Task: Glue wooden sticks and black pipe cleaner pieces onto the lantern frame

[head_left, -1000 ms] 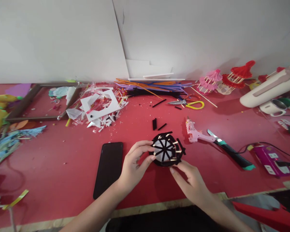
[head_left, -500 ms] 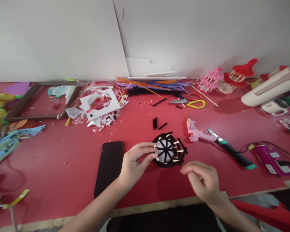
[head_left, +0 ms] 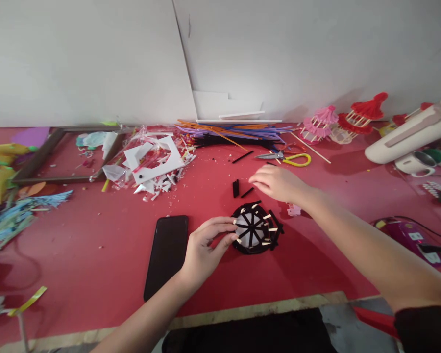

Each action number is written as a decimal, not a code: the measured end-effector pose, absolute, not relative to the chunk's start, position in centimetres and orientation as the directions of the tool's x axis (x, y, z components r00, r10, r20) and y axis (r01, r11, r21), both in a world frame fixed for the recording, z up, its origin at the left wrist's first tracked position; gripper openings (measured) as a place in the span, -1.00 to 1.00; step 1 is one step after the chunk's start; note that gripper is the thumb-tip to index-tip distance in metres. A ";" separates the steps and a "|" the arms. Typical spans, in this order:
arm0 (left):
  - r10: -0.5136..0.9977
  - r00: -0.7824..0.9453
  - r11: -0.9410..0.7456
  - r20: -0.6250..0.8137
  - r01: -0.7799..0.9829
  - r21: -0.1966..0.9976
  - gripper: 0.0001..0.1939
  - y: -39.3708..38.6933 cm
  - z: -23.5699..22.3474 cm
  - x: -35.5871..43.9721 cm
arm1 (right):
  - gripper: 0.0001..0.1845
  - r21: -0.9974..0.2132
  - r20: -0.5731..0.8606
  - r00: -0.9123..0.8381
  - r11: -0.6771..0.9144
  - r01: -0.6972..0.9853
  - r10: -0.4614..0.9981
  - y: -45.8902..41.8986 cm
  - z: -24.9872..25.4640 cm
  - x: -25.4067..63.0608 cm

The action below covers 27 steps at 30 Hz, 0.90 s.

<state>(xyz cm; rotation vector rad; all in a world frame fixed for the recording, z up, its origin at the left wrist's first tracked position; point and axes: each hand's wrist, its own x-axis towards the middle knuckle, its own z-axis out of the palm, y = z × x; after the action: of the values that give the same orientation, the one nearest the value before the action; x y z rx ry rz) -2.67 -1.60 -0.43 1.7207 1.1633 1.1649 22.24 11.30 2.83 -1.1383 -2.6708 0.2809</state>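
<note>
My left hand (head_left: 211,242) grips the left rim of a small round craft base (head_left: 252,233), thumb and fingers closed at its edge. Black fuzzy strips cross its grey-white disc like spokes, and short pale sticks stand around the rim. Black strips also run along its right side. Above it, my right hand (head_left: 275,184) reaches in from the right with fingers stretched out and nothing visible in them. Its fingertips are just above a short cut black strip (head_left: 247,192). Beside that lies a little bunch of black strips (head_left: 235,189). My right forearm covers most of the pink glue gun (head_left: 294,210).
A black phone (head_left: 166,255) lies left of the base. Behind are yellow-handled scissors (head_left: 296,159), a pile of coloured pipe cleaners (head_left: 231,131) and white foam scraps (head_left: 154,162). Pink and red paper pavilions (head_left: 319,123), a mug (head_left: 415,164) and a purple power strip (head_left: 407,240) are at right.
My right hand has moved up and left, from below right of the round base to the cut black strips. My left hand and the base have stayed in place.
</note>
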 end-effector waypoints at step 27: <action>0.973 0.058 -0.232 0.225 0.215 0.949 -0.91 -1.4 -0.6 -1.2 | -0.70 -0.730 -0.007 -0.429 0.289 0.619 0.903 12.7 7.8 20.1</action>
<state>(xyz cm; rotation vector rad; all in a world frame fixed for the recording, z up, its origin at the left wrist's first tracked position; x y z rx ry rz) -1.22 -1.42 -0.59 1.5643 1.2284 1.2408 20.13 12.70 7.76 -1.3659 -2.1545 0.9398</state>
